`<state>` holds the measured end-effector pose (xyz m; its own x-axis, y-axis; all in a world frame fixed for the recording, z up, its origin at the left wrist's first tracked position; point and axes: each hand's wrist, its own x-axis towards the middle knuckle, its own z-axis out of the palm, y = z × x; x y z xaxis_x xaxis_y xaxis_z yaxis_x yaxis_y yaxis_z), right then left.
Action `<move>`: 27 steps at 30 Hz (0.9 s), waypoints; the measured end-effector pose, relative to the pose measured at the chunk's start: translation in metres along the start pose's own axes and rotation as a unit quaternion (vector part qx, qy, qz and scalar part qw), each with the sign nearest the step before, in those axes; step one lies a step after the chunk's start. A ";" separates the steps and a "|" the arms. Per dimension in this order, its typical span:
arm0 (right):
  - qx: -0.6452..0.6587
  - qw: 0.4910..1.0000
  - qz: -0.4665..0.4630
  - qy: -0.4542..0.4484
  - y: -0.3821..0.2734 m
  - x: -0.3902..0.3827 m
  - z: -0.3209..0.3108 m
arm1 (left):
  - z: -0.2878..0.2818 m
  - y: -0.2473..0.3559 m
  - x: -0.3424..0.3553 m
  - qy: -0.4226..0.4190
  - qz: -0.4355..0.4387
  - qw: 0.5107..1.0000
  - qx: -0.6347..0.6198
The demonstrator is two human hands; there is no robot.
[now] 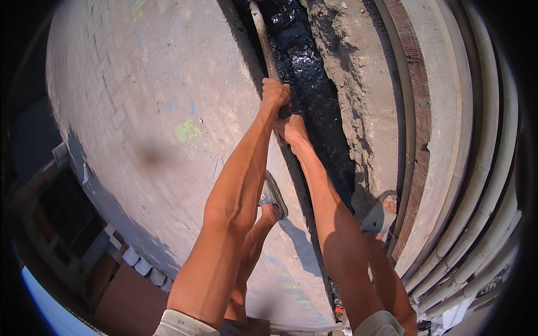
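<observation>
A long wooden handle [263,39] runs down along the left wall of a narrow drain channel, its far end cut off at the top of the view. My left hand [275,93] is wrapped round it near the channel's edge. Just below, my right hand [292,130] grips the same handle close to its near end. Both arms reach straight forward. Dark, shiny sludge [311,89] fills the channel beneath the handle. What the handle carries at its far end is out of sight.
Light paving [157,101] borders the channel on the left, where my left sandal [273,196] stands. My right sandal [378,215] rests on the rough concrete ledge [372,95] at the right. Beyond it lie long poles or pipes [487,157], curved by the lens.
</observation>
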<state>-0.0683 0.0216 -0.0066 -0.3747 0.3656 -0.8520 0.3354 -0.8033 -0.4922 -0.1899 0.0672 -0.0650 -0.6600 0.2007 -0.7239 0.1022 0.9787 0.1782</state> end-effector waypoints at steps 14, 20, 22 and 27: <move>-0.033 0.975 0.204 0.084 0.193 -0.235 -0.082 | 0.127 -0.111 -0.153 -0.180 -0.105 0.972 -0.106; 0.003 0.958 0.271 0.096 0.241 -0.383 -0.119 | 0.185 -0.216 -0.303 -0.239 -0.198 0.945 -0.103; -0.054 0.948 0.294 0.113 0.251 -0.437 -0.116 | 0.217 -0.282 -0.364 -0.226 -0.147 0.955 -0.121; -0.046 0.926 0.350 0.133 0.272 -0.569 -0.099 | 0.218 -0.369 -0.520 -0.251 -0.131 0.959 -0.032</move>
<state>0.3216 -0.3584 0.3265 0.1854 -0.1172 -0.9756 0.4929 -0.8478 0.1956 0.2779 -0.3886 0.1005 -0.2147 -0.0397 -0.9759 -0.0735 0.9970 -0.0244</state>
